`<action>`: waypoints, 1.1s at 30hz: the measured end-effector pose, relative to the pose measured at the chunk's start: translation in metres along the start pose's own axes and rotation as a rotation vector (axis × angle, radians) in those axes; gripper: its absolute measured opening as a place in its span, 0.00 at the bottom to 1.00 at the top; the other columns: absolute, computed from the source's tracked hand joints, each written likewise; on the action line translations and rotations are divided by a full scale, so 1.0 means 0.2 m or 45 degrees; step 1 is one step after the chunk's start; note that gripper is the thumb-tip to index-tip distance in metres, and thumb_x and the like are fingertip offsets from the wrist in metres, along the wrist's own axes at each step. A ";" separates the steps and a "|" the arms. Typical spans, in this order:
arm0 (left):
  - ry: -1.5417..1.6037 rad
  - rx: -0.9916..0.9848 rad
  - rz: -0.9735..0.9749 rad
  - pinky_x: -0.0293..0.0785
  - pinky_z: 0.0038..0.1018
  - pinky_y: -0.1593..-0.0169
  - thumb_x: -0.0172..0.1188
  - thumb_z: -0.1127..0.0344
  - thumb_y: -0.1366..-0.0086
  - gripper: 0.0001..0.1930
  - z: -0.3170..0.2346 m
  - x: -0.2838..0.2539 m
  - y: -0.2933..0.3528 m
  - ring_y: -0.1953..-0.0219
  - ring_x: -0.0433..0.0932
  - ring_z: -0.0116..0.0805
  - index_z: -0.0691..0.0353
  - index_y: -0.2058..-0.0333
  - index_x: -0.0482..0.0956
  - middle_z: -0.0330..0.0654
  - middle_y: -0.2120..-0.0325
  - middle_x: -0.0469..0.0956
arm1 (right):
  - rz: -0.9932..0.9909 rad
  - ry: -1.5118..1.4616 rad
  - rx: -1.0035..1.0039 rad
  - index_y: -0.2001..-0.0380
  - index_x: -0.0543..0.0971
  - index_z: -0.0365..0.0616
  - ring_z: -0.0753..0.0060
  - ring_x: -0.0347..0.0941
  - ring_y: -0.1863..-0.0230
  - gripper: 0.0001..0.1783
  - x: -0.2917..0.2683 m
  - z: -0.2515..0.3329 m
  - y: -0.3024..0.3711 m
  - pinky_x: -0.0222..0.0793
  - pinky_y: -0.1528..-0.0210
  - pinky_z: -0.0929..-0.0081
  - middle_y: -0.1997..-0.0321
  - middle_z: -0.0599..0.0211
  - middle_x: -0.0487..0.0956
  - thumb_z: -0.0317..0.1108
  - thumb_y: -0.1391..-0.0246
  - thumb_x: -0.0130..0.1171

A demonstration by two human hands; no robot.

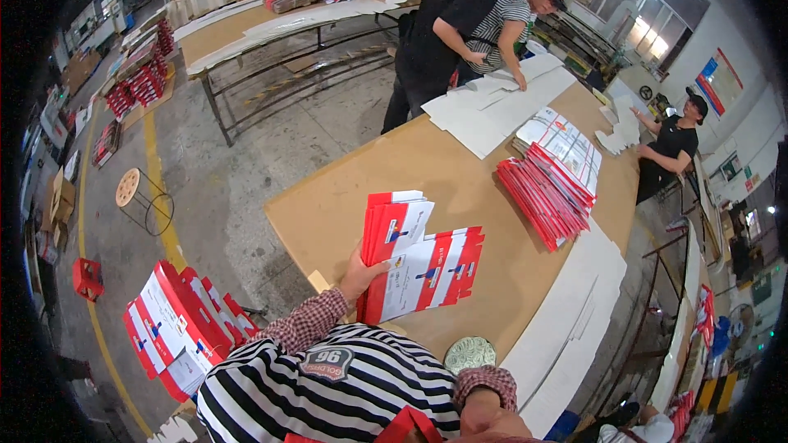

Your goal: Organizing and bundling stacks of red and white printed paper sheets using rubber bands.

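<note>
My left hand (359,274) is closed on the left edge of a bundle of folded red and white printed cardboard box blanks (410,283), thumb over the front. The bundle stands tilted at the table's near edge, against the brown tabletop (345,197). My right hand (488,418) is low at the bottom edge, close to my striped shirt; its fingers are hidden. Just beyond its checked cuff sits a round pale green patterned object (470,354), whose kind I cannot make out.
A tied stack of red and white blanks (554,180) lies on the table's far right. White sheets (566,328) line the right edge. Another pile of blanks (176,328) stands at lower left. Two people (447,33) work at the far end; another (673,143) stands right. A stool (129,187) stands left.
</note>
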State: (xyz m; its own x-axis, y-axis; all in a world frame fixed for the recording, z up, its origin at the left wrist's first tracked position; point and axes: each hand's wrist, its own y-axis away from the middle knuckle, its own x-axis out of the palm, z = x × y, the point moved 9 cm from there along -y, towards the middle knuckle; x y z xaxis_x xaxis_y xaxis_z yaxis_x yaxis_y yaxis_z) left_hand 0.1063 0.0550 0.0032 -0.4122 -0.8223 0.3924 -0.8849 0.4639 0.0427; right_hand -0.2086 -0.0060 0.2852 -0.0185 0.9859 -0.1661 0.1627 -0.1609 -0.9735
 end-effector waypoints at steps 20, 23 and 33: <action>-0.116 -0.033 -0.031 0.67 0.31 0.48 0.61 0.79 0.54 0.31 -0.01 -0.03 0.02 0.53 0.71 0.33 0.65 0.49 0.61 0.44 0.54 0.71 | -0.044 -0.409 0.150 0.54 0.71 0.64 0.64 0.71 0.63 0.16 0.04 -0.13 -0.14 0.66 0.65 0.65 0.54 0.75 0.71 0.43 0.42 0.37; -0.032 0.002 0.024 0.67 0.31 0.49 0.62 0.78 0.55 0.31 0.01 -0.01 -0.01 0.54 0.71 0.32 0.65 0.49 0.62 0.44 0.55 0.71 | 0.017 -0.222 -0.012 0.53 0.71 0.66 0.63 0.69 0.58 0.16 0.00 -0.05 -0.14 0.66 0.63 0.63 0.50 0.76 0.70 0.46 0.42 0.37; 0.005 0.026 0.026 0.68 0.31 0.50 0.63 0.78 0.55 0.32 0.02 -0.01 -0.01 0.55 0.72 0.33 0.65 0.49 0.62 0.45 0.56 0.72 | -0.020 -0.299 0.020 0.55 0.71 0.66 0.65 0.70 0.61 0.15 -0.02 -0.13 -0.17 0.64 0.67 0.66 0.55 0.77 0.71 0.44 0.41 0.36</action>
State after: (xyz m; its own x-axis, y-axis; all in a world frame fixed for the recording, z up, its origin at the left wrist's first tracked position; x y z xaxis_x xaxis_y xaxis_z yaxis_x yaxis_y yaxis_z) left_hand 0.1078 0.0539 -0.0018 -0.4297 -0.8113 0.3964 -0.8805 0.4739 0.0154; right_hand -0.1888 -0.0029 0.3233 -0.2505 0.9510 -0.1813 0.1451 -0.1482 -0.9782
